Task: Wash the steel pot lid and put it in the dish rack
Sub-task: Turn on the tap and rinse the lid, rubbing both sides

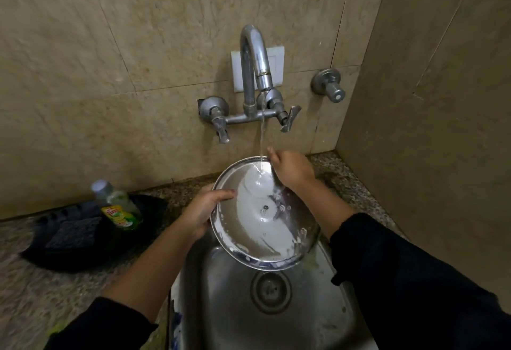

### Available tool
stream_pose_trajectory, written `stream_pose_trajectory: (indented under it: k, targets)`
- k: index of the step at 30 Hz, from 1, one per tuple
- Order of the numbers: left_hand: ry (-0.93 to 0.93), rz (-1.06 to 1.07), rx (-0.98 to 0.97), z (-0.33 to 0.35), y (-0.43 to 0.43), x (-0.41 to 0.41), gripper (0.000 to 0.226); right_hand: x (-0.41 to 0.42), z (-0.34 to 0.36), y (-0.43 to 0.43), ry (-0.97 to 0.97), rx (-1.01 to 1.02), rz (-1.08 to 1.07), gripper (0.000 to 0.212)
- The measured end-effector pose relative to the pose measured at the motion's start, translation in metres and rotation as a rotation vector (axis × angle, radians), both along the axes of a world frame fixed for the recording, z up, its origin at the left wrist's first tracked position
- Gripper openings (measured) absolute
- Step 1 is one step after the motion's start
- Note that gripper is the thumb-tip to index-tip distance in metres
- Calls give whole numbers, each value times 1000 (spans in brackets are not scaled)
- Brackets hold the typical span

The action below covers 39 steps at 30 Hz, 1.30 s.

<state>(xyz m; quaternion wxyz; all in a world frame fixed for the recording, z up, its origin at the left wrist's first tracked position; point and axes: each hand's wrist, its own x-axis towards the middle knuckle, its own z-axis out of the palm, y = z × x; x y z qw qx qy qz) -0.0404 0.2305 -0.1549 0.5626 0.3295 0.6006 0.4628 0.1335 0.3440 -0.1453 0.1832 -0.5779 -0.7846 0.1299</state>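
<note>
- Round steel pot lid (265, 219), inner face up, wet and soap-flecked, tilted over steel sink (226, 308) beneath tap (253, 64) stream.
- Left hand (203, 212): fingers clamped on rim.
- Right hand (290, 168): fingers curled against upper edge.
- Speckled stone surface (25, 280); plastic soap bottle (119, 207).

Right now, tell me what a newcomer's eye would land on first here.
The steel pot lid held tilted over the sink, the left hand gripping its left rim, the right hand at its far edge. Water streams from the wall tap onto it. A dish soap bottle stands left on the counter.
</note>
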Motion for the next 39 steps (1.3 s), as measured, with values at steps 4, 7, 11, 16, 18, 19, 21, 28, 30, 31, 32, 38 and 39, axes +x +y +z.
stream_pose_trajectory:
  k: [4, 7, 11, 16, 18, 19, 21, 28, 30, 31, 32, 38, 39]
  targets:
    - [6, -3, 107, 5, 0, 17, 17, -34, -3, -24, -72, 250, 371, 34]
    - [-28, 19, 140, 6, -6, 23, 19, -33, -6, -21, 4, 248, 469, 34]
    - [14, 27, 139, -4, -14, 11, 20, 3, -14, 2, 252, -271, 326, 38]
    - [17, -14, 179, -2, -12, 16, 24, -30, 11, -15, 114, -228, 584, 28]
    - [-9, 17, 197, 1, -10, 18, 25, -35, 17, -14, 114, -210, 592, 26]
    - [-24, 42, 202, 1, -10, 17, 24, -29, 19, -11, 164, -217, 525, 25]
    - [-47, 126, 205, -1, -14, 14, 20, -8, 17, -6, 340, -275, 293, 28]
    - [-107, -134, -28, 3, -8, -8, 32, -16, 24, -8, 311, -280, 295, 45]
    - [-70, -150, 4, 3, -2, -7, 29, -31, 33, -13, 150, -217, 430, 44]
    - [-70, -120, 34, 2, -1, -5, 28, -35, 34, -14, 128, -180, 451, 45]
    - [-73, -86, 59, 1, -1, -3, 26, -35, 32, -13, 150, -150, 439, 48]
    - [-77, 166, 64, -17, -8, 0, 34, 3, -32, -20, -56, 298, -69, 40]
    - [-85, 193, 89, -17, -8, 3, 38, 2, -38, -24, -51, 300, -71, 44]
